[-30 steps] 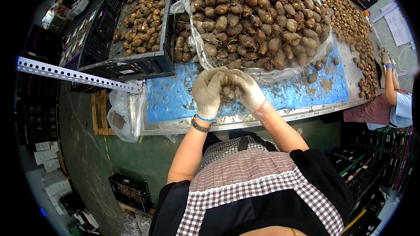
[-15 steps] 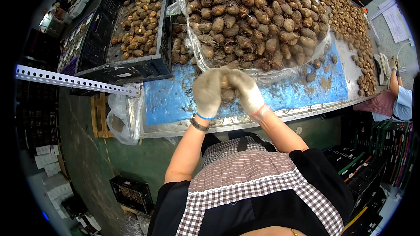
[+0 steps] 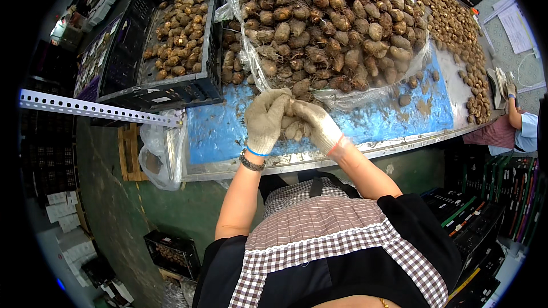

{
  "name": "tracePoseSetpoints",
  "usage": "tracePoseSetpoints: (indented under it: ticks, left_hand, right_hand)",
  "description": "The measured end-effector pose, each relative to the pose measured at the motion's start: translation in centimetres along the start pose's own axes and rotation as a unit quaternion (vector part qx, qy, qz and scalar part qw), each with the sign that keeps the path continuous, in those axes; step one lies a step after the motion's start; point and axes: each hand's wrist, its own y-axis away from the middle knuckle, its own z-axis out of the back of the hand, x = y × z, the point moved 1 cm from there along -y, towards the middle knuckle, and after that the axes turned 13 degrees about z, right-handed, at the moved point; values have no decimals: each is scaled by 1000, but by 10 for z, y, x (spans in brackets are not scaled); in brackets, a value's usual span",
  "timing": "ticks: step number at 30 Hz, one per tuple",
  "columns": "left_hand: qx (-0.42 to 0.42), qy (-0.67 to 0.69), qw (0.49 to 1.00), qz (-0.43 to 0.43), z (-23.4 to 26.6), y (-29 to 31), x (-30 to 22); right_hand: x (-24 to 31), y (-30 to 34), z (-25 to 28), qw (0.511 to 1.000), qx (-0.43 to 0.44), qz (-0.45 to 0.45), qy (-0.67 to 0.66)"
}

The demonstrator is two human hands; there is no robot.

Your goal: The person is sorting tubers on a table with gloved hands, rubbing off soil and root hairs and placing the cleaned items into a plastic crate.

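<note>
Shiny blue plastic sheeting point(image 3: 214, 131) is covering part of a silver metal table point(image 3: 458, 100). The white-gloved left hand point(image 3: 265, 120) and white-gloved right hand point(image 3: 315, 124) are touching; I cannot tell what they're holding. Just beyond, hairy, egg-shaped brown roots point(image 3: 337, 34) are filling a clear plastic bag point(image 3: 348, 100).

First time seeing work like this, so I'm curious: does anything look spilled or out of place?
Slightly: a few loose tubers lie outside the clear plastic around the large heap, and brown debris litters the blue sheet, like spillage.
</note>
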Motion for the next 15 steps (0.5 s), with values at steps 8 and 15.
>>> tracePoseSetpoints:
  ticks: [8,15]
  left_hand:
    - [-185,-158,969,47,50,-41,62]
    - [-196,-402,895,2,71,-72,81]
  right_hand:
    - [37,22,67,990,-129,38,43]
    - [136,105,337,937,-127,308,-104]
